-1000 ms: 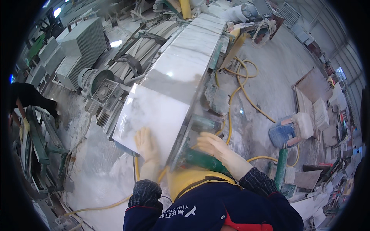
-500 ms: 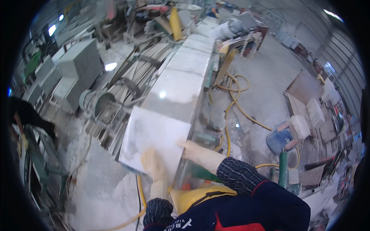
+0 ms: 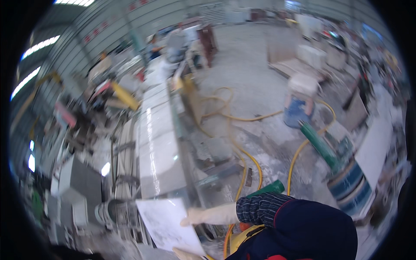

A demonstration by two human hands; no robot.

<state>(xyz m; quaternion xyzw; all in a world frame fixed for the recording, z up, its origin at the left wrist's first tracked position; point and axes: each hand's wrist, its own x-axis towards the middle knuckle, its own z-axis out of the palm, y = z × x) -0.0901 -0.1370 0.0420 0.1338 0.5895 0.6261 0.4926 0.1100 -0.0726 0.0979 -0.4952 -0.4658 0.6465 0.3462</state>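
A white square stone slab (image 3: pixel 162 221) with grey smudges lies at the near end of a long row of pale slabs (image 3: pixel 158 149). My right hand (image 3: pixel 194 216), in a cream glove, grips the slab's right edge. Only part of my left hand (image 3: pixel 185 255) shows, touching the slab's near edge at the bottom of the picture; most of its fingers are hidden. A dark striped oversleeve (image 3: pixel 262 209) covers my right forearm.
Yellow hoses (image 3: pixel 255 162) curl over the dusty floor to the right. A green cylinder (image 3: pixel 271 188) is just beyond my right arm. A blue drum (image 3: pixel 297 110) stands farther off. Machinery (image 3: pixel 119 216) and stone blocks (image 3: pixel 78 186) are on the left. A person (image 3: pixel 154 47) is at the far end.
The view has swung up and to the right, so slab and hands appear lower. My left hand has gone from flat on the slab to its near edge. My right hand stays at the right edge.
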